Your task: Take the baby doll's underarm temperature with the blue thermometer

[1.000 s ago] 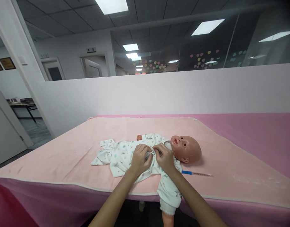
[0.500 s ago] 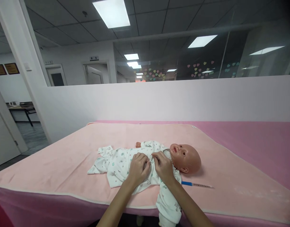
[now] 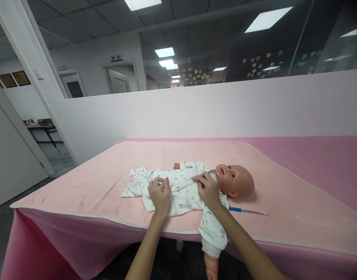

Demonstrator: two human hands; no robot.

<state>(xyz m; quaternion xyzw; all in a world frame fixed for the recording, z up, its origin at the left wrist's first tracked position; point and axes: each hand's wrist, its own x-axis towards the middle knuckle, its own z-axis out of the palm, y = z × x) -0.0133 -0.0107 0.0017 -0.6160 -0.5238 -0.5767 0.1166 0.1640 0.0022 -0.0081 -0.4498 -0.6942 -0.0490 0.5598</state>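
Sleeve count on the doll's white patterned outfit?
2. White patterned far sleeve, on the far side of the plastic doll; white patterned near sleeve, over the front edge of the peach cloth, partly behind the bare right forearm.

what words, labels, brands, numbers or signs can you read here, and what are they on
None can be read.
Dark sign above a doorway: too small.
Pale sign farther left: too faint.
Wall plaques: too small.
Red lit strip seen through the glass: blurred.
Blue-ended stick near the doll: any markings too small.
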